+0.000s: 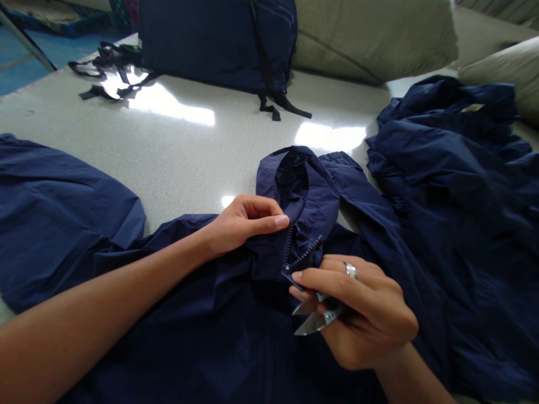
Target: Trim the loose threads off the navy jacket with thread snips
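Note:
A navy hooded jacket (202, 320) lies spread in front of me, its hood (328, 185) pointing away. At the neck, a zipper (304, 255) is parted at the top into a V of dark teeth. My left hand (248, 221) pinches the fabric edge at the top of the zipper's left side. With thumb and forefinger, my right hand (357, 303) grips the zipper by its slider, where the two sides meet. Thread snips (318, 320) are also tucked in that hand, their metal blades apart and pointing left.
Another heap of navy garments (455, 168) lies on the right. At the back of the white table (189, 151) stand a navy bundle (210, 45) with black straps and large beige sacks (374, 39). Black straps (118, 67) lie tangled at the back left.

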### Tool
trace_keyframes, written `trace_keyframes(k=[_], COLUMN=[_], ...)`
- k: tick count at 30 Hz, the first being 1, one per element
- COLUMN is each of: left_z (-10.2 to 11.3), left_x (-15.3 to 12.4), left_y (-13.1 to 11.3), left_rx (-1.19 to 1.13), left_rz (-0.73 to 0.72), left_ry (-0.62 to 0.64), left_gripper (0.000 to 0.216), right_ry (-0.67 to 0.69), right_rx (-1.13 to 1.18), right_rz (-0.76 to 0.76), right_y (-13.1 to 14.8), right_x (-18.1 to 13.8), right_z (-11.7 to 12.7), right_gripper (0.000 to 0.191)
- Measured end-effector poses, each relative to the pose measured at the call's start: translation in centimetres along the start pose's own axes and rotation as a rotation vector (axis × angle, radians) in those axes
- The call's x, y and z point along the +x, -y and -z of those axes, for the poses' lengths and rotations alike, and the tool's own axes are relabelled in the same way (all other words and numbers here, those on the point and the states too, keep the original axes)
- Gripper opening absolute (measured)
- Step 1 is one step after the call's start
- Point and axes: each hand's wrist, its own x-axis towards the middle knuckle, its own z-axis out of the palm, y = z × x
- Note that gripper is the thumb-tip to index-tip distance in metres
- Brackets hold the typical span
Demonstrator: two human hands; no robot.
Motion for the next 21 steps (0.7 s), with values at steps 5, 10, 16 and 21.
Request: trace_keyframes(k=[5,10,16,21], left_z=[0.1,0.2,0.8,0.3], left_x=[-0.2,-0.4,-0.9,-2.8], left_y=[0.0,-0.2,-2.1,-5.2], left_rx=[-0.026,-0.024,0.123,0.571], left_rz=[0.002,0.009,-0.094,-0.396], left_ry=[0.026,0.029,0.041,0.199], left_gripper=[0.046,0.045,0.037,0.016], right_ry=[-0.076,-0.258,-0.024,-0.172], right_rx=[0.060,0.184,0.426,0.266], right_rz=[-0.192,-0.454,-0.637,-0.347], right_y=[0.4,-0.6,-1.6,-1.2], right_x=[-0.2,-0.4,-0.3,0.5], right_z=[0.4,0.3,0.3,0.3], right_gripper=[0.025,0.026,0.041,0.018])
